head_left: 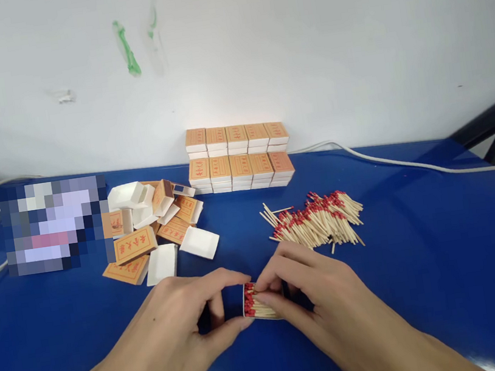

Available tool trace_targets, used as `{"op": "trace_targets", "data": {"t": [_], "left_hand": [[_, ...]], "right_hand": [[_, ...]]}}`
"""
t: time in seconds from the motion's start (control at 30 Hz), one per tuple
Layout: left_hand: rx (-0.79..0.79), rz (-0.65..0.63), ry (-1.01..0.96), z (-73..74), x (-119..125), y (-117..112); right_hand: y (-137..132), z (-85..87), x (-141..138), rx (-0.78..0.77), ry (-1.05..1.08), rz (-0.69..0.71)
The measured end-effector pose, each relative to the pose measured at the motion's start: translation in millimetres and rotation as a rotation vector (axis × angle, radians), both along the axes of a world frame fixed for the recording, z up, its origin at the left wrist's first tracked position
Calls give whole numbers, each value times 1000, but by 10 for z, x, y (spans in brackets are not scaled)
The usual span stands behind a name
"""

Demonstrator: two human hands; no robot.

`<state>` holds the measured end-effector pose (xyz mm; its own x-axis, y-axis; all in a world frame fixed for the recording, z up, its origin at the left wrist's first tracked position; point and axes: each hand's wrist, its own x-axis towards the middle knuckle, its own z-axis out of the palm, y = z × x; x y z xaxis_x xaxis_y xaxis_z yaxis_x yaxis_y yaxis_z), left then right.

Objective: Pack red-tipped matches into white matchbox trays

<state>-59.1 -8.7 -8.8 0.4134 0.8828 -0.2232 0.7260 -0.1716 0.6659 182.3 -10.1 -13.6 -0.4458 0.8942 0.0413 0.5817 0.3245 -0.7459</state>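
Observation:
A small white matchbox tray (266, 318) lies in front of me, filled with red-headed matches (263, 310), their heads toward the left. My left hand (186, 308) grips the left end of this tray between thumb and forefinger, at its far and near edges. Over the tray's right part, my right hand (319, 286) is closed in a pinch at the matches, thumb and forefinger together; the fingers cover much of the tray's right side. Beyond the right hand sits a pile of loose matches (321, 221), red heads mostly pointing away.
Orange matchbox sleeves (135, 245) and white trays (200, 242) lie heaped on the left. Stacked matchboxes (241, 168) stand in two rows against the white wall (302, 49). A white cable (377, 161) crosses the blue table (442, 232). A blurred-out object (55, 228) is far left.

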Motion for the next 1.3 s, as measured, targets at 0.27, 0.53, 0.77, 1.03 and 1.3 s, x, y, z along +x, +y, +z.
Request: {"op": "trace_targets", "data": {"t": [0.27, 0.53, 0.77, 1.03, 1.3], "left_hand": [[-14, 2, 0, 33, -3, -9], [-5, 2, -5, 1, -9, -14], [-12, 1, 4, -4, -21, -10], [82, -6, 3, -82, -62, -53], [134, 45, -115, 2, -15, -37]], "right_hand": [[2, 46, -2, 12, 35, -2], [5, 46, -29, -11, 20, 42], [31, 106, -6, -64, 89, 29], [30, 30, -5, 22, 80, 19], [56, 133, 12, -45, 42, -107]]}}
